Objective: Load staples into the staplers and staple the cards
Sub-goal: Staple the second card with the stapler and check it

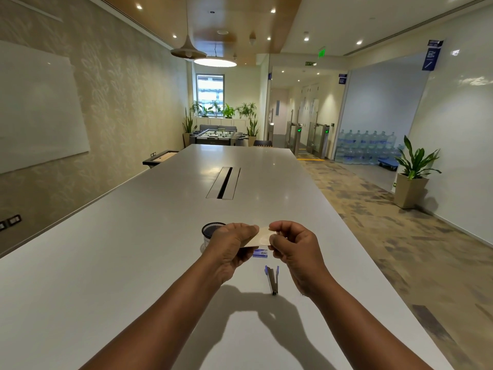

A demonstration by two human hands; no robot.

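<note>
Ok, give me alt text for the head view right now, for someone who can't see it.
Both hands, left hand and right hand, hold a pale beige card above a long white table. Below it lie an opened blue-and-metal stapler and a small blue-and-white box; a black mesh cup stands left.

Bright, even light fills the room from recessed ceiling spots and a glowing round pendant lamp [215, 61], with daylight washing out the far window [210, 91] to near white. The pale table [133, 249] throws back soft glare near its cable slot [223, 182], the glossy right wall [458, 108] carries streaky reflections, and both forearms cast 2 dark, fairly crisp shadows toward the near edge. Wide-angle distortion bows the walls and ceiling lines at the borders, the center stays reasonably sharp, and fine detail softens a bit in the distance and at the corners.
</note>
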